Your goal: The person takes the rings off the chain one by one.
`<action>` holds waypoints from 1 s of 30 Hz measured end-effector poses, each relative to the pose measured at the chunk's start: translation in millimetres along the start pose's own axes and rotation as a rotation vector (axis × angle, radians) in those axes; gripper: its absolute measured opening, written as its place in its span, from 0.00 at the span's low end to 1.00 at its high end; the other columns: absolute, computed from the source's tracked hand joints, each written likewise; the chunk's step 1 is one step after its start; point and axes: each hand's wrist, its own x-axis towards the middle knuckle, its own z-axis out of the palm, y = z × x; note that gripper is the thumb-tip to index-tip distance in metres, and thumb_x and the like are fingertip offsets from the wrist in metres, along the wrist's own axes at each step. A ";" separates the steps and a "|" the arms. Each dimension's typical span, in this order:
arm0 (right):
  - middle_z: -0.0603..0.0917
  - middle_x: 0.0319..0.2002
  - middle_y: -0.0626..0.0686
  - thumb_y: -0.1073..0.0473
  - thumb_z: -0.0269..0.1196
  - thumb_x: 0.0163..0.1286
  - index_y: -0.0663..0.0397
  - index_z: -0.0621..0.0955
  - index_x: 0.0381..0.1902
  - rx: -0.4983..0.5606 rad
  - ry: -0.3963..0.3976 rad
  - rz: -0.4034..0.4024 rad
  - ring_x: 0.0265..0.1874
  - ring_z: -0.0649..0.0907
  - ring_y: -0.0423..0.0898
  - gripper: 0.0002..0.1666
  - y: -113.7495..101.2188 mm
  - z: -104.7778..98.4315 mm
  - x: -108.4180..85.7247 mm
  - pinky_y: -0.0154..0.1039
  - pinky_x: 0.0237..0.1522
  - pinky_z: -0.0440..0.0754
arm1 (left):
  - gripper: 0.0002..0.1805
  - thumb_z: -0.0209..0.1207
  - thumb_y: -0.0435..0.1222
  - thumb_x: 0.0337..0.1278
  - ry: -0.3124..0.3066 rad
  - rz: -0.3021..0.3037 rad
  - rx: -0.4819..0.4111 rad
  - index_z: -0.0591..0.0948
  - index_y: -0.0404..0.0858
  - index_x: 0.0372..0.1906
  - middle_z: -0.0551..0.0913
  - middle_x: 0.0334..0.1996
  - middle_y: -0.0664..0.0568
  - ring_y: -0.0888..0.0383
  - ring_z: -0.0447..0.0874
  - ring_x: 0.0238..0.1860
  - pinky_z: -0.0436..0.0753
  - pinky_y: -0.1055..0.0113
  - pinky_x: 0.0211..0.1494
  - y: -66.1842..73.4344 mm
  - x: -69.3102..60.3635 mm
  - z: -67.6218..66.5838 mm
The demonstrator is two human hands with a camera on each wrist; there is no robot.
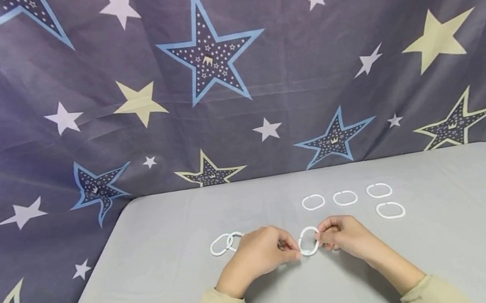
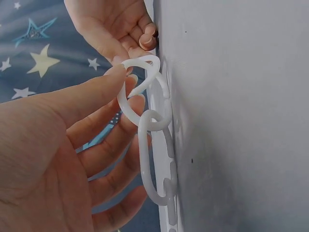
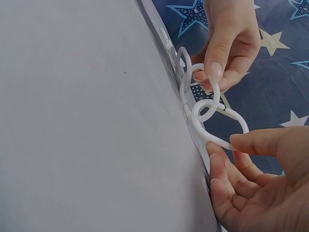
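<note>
My left hand (image 1: 261,250) pinches a white plastic chain link (image 3: 217,92) between thumb and fingertips. Opposite it, my right hand (image 1: 346,237) pinches another white link (image 3: 197,120) by its edge. The two links pass through each other, and the right one has a small split in its side. From the left-hand link hangs a joined link (image 2: 143,159), with more of the chain trailing down behind it. In the head view, two interlocked links (image 1: 211,248) lie on the table beyond the left hand, which partly hides the chain.
Several loose white links lie at the back right of the grey table (image 1: 176,302), among them one link (image 1: 314,208) beyond the hands and one (image 1: 391,217) farther right. A star-patterned cloth (image 1: 261,89) hangs behind the table.
</note>
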 end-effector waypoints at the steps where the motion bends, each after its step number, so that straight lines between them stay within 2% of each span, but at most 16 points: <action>1: 0.83 0.25 0.50 0.67 0.63 0.64 0.70 0.79 0.39 -0.002 0.002 -0.001 0.24 0.79 0.43 0.10 0.1 0.0 0.2 0.33 0.28 0.76 | 0.02 0.71 0.44 0.51 0.003 0.006 0.003 0.88 0.54 0.28 0.78 0.19 0.72 0.69 0.72 0.18 0.71 0.69 0.29 -0.1 -0.2 0.0; 6: 0.83 0.25 0.50 0.67 0.63 0.63 0.70 0.79 0.39 -0.015 0.020 -0.001 0.23 0.79 0.43 0.09 -0.2 0.6 0.8 0.33 0.27 0.76 | 0.02 0.71 0.45 0.52 0.022 0.022 -0.013 0.89 0.54 0.30 0.79 0.20 0.71 0.69 0.73 0.17 0.71 0.69 0.28 -2.1 -0.9 -1.1; 12: 0.83 0.24 0.51 0.67 0.63 0.63 0.70 0.80 0.38 -0.018 0.027 0.002 0.23 0.79 0.43 0.09 -0.8 1.3 -0.1 0.33 0.27 0.76 | 0.03 0.69 0.46 0.55 0.036 0.005 -0.062 0.89 0.54 0.33 0.81 0.20 0.66 0.66 0.79 0.16 0.73 0.68 0.28 -5.3 -0.9 -3.1; 19: 0.84 0.25 0.51 0.66 0.64 0.64 0.69 0.80 0.39 -0.018 0.028 -0.008 0.22 0.79 0.43 0.09 0.6 1.0 0.4 0.33 0.25 0.76 | 0.03 0.68 0.47 0.56 0.084 0.019 -0.028 0.89 0.55 0.33 0.79 0.25 0.73 0.70 0.74 0.21 0.72 0.68 0.29 -7.9 0.2 -7.1; 30: 0.83 0.24 0.51 0.66 0.64 0.64 0.69 0.80 0.40 -0.011 0.022 -0.053 0.21 0.78 0.43 0.10 -2.8 4.6 -1.2 0.32 0.21 0.73 | 0.03 0.68 0.46 0.56 0.085 0.045 -0.006 0.89 0.55 0.34 0.80 0.25 0.74 0.70 0.73 0.23 0.71 0.66 0.33 -13.7 -2.1 -14.0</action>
